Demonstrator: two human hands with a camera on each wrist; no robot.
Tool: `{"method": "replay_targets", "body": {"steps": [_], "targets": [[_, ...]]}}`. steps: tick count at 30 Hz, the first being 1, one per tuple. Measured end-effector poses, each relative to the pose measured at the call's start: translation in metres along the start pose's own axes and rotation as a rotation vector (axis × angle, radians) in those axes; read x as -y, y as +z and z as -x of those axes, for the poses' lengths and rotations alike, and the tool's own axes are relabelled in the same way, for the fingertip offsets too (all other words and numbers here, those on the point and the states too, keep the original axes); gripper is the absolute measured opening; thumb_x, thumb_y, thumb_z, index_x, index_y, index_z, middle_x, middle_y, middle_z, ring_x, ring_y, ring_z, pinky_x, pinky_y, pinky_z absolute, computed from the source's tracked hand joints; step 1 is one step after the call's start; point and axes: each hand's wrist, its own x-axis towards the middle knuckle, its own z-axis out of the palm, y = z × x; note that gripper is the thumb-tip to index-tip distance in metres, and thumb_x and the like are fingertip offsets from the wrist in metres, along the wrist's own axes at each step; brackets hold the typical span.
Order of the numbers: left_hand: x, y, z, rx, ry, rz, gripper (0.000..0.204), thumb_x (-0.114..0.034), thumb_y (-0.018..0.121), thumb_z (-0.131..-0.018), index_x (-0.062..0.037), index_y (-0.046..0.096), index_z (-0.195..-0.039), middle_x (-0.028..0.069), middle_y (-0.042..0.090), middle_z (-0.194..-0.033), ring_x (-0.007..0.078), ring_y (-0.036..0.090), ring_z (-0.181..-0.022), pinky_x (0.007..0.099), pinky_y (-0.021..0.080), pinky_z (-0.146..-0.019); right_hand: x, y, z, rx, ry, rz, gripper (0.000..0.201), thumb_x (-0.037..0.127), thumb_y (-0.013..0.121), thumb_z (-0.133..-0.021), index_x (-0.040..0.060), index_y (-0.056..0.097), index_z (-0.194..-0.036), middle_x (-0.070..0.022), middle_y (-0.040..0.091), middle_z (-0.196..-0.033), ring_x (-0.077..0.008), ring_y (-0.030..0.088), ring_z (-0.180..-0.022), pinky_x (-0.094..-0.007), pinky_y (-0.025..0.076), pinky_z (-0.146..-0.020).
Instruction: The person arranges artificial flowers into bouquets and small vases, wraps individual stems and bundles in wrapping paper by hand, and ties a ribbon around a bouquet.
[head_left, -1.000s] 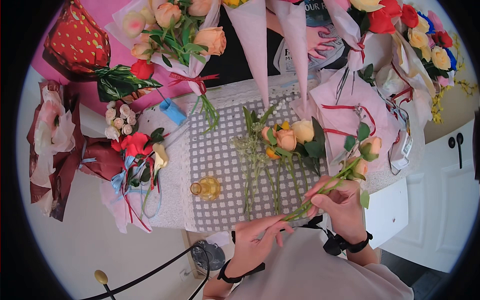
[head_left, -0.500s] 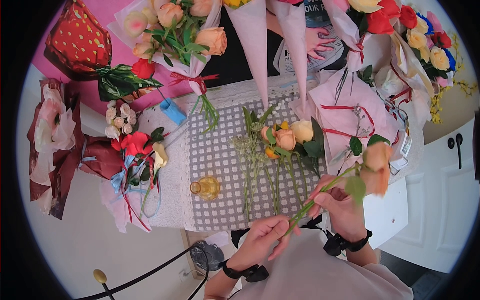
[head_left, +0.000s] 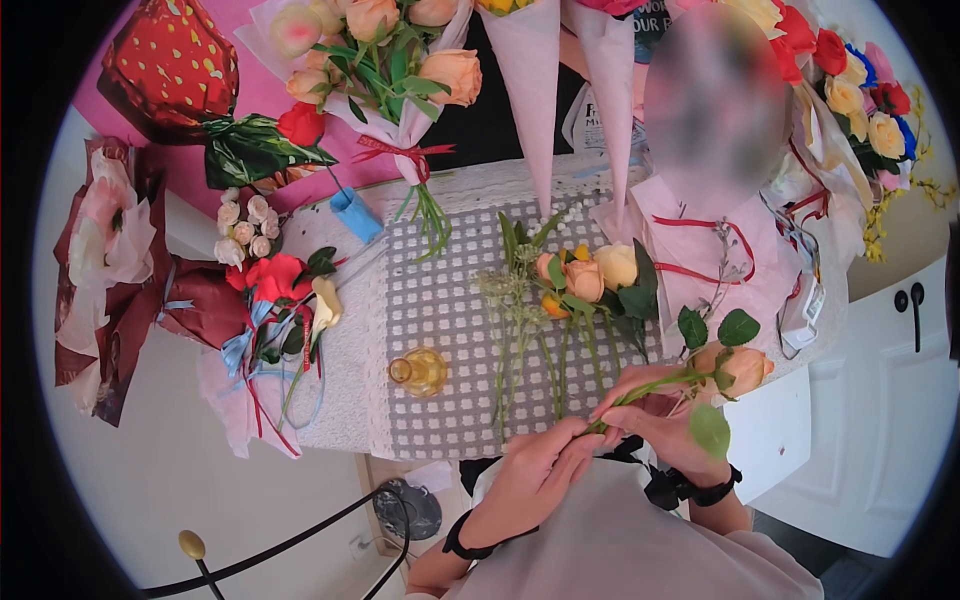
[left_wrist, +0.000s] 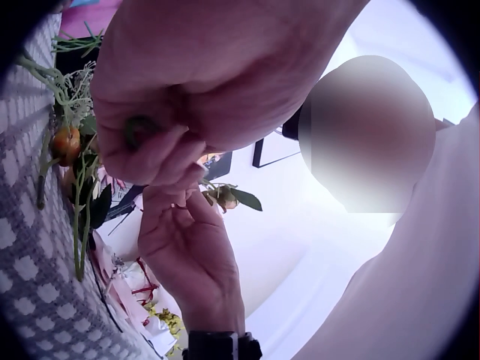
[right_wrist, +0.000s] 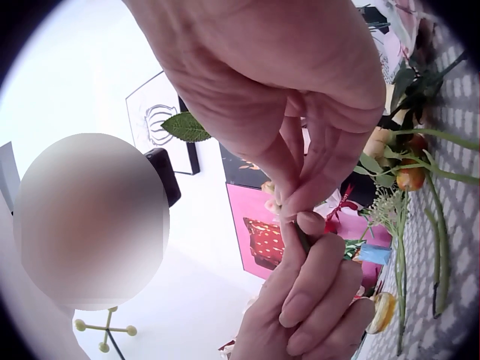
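Observation:
Peach roses (head_left: 745, 370) with green leaves point to the right in the head view, over the table's near right side. My right hand (head_left: 680, 430) pinches their green stems (head_left: 640, 389) between thumb and fingertips below the blooms. Close against it, my left hand (head_left: 535, 475) has its fingers curled round the lower stems. A green cut end (left_wrist: 141, 131) shows inside the left fist in the left wrist view. From the right wrist, both hands meet at the fingertips, with a leaf (right_wrist: 187, 127) sticking out behind the right hand.
More peach and cream roses (head_left: 615, 264) and filler sprigs (head_left: 510, 290) lie on the grey checked cloth (head_left: 430, 300), left of a small amber glass bottle (head_left: 418, 372) is the table edge. Pink wrapping paper (head_left: 700, 240), wrapped bouquets (head_left: 415, 130) and paper cones (head_left: 525, 100) surround it.
The roses swung up and out, then came lower with the blooms pointing right. My left hand has moved up the stems toward the right hand, its fingers closing round them.

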Motion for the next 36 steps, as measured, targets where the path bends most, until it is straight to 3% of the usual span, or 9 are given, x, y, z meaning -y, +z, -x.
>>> {"method": "replay_targets", "body": {"steps": [8, 14, 20, 26, 28, 29, 31, 34, 36], "targets": [[0.014, -0.004, -0.001, 0.101, 0.014, 0.160, 0.024, -0.017, 0.048, -0.114, -0.0012, 0.062, -0.102, -0.0011, 0.051, -0.063, 0.0068, 0.042, -0.054, 0.0255, 0.034, -0.052, -0.001, -0.002, 0.000, -0.001, -0.196, 0.293, 0.011, -0.003, 0.079, -0.090, -0.0035, 0.076, -0.101, -0.0081, 0.069, -0.098, -0.0156, 0.071, -0.088, -0.0269, 0.061, -0.072], [0.021, -0.005, 0.007, 0.174, -0.082, 0.441, 0.033, -0.027, 0.045, -0.116, -0.0008, 0.060, -0.102, -0.0032, 0.048, -0.067, 0.0046, 0.036, -0.053, 0.0239, 0.029, -0.050, 0.003, 0.005, 0.002, 0.032, 0.049, -0.143, 0.015, -0.007, 0.079, -0.089, -0.0035, 0.074, -0.102, -0.0106, 0.070, -0.106, -0.0180, 0.072, -0.092, -0.0287, 0.063, -0.075], [0.028, -0.014, 0.016, 0.262, -0.196, 0.529, 0.032, -0.026, 0.044, -0.117, -0.0005, 0.061, -0.108, -0.0019, 0.050, -0.069, 0.0046, 0.040, -0.052, 0.0237, 0.031, -0.048, -0.001, 0.008, 0.003, 0.029, 0.153, 0.119, 0.014, 0.000, 0.080, -0.090, -0.0026, 0.073, -0.102, -0.0070, 0.074, -0.101, -0.0150, 0.072, -0.093, -0.0290, 0.061, -0.082], [0.012, -0.031, 0.032, 0.080, 0.017, 0.073, 0.014, -0.011, 0.058, -0.107, -0.0010, 0.064, -0.115, 0.0014, 0.062, -0.075, 0.0151, 0.060, -0.065, 0.0307, 0.050, -0.064, 0.010, 0.019, -0.007, 0.195, 0.015, 0.409, 0.014, 0.004, 0.080, -0.092, -0.0029, 0.073, -0.102, -0.0083, 0.075, -0.099, -0.0166, 0.073, -0.091, -0.0288, 0.060, -0.079], [0.012, -0.040, 0.033, -0.528, 0.503, -0.284, 0.021, -0.001, 0.072, -0.095, 0.0005, 0.062, -0.114, 0.0095, 0.068, -0.087, 0.0267, 0.067, -0.080, 0.0359, 0.053, -0.074, 0.017, 0.032, -0.008, 0.009, 0.009, 0.199, 0.012, 0.001, 0.076, -0.093, -0.0052, 0.072, -0.103, -0.0135, 0.074, -0.098, -0.0238, 0.076, -0.085, -0.0323, 0.062, -0.074], [0.013, -0.048, 0.036, -0.536, 0.507, -0.276, 0.021, -0.001, 0.072, -0.095, 0.0005, 0.062, -0.114, 0.0095, 0.068, -0.087, 0.0267, 0.067, -0.080, 0.0359, 0.053, -0.074, 0.024, 0.039, -0.012, 0.013, 0.008, 0.209, 0.012, 0.001, 0.076, -0.093, -0.0052, 0.072, -0.103, -0.0135, 0.074, -0.098, -0.0238, 0.076, -0.085, -0.0323, 0.062, -0.074], [0.017, -0.067, 0.040, -0.998, 0.511, -0.422, 0.044, 0.006, 0.078, -0.086, 0.0004, 0.061, -0.127, 0.0162, 0.068, -0.115, 0.0319, 0.067, -0.105, 0.0411, 0.052, -0.093, 0.043, 0.058, -0.024, -0.071, -0.140, 0.100, 0.010, -0.007, 0.071, -0.090, -0.0068, 0.069, -0.099, -0.0145, 0.071, -0.093, -0.0238, 0.074, -0.070, -0.0313, 0.060, -0.066], [0.023, -0.086, 0.026, -1.002, 0.332, -0.352, 0.051, 0.002, 0.075, -0.089, -0.0026, 0.057, -0.137, 0.0157, 0.060, -0.141, 0.0261, 0.060, -0.124, 0.0418, 0.046, -0.107, 0.057, 0.084, -0.040, -0.140, -0.246, 0.267, 0.005, -0.003, 0.066, -0.096, -0.0056, 0.068, -0.100, -0.0135, 0.071, -0.093, -0.0224, 0.074, -0.071, -0.0319, 0.060, -0.067], [0.034, -0.092, 0.013, -0.908, 0.308, -0.238, 0.050, 0.002, 0.075, -0.089, -0.0015, 0.059, -0.136, 0.0164, 0.063, -0.138, 0.0278, 0.062, -0.121, 0.0417, 0.047, -0.105, 0.061, 0.097, -0.050, -0.151, -0.278, 0.249, 0.009, 0.001, 0.067, -0.099, -0.0054, 0.068, -0.106, -0.0130, 0.073, -0.097, -0.0207, 0.075, -0.074, -0.0311, 0.060, -0.071]]}}
